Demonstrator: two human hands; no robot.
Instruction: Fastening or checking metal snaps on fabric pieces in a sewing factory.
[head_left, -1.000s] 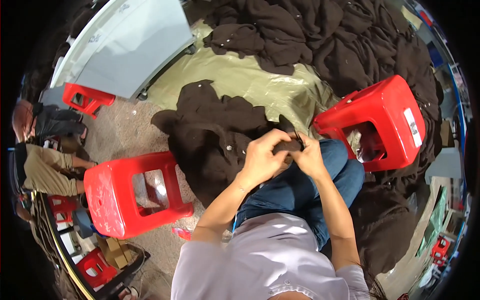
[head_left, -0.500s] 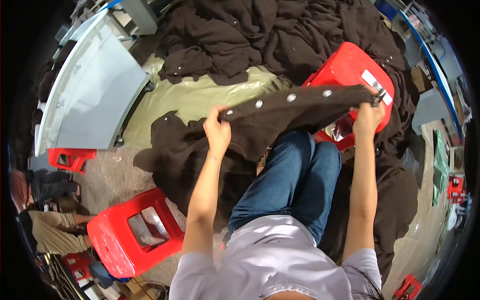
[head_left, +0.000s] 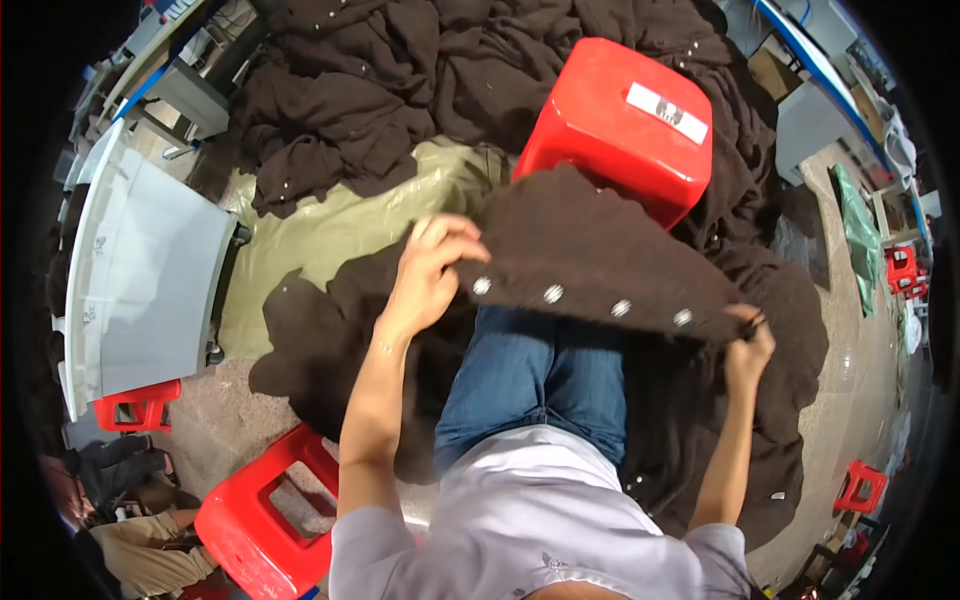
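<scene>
A dark brown cloth (head_left: 600, 240) is spread over my lap. A row of several round whitish spots runs along its near edge. My left hand (head_left: 425, 280) is at the cloth's left end, fingers loosely apart and stretched over it, not pinching the edge. At the right end my right hand (head_left: 750, 352) is closed on the edge. Something small and dark shows by its fingers, too blurred to name. Beyond the lap, a red plastic stool (head_left: 620, 105) with a white label on top touches the cloth's far side.
A large brown cloth heap (head_left: 350, 70) lies ahead, partly on a yellowish plastic sheet (head_left: 330, 225). To the left stand a white wheeled bin (head_left: 150, 270) and another red stool (head_left: 260, 520). A seated person's leg (head_left: 145, 550) shows at lower left. Blue-edged tables (head_left: 830, 60) line the far right.
The cloth's spotted edge has come down from a raised, stretched position toward my lap. My left hand has loosened from the edge; my right hand has moved nearer, still gripping. The view has shifted.
</scene>
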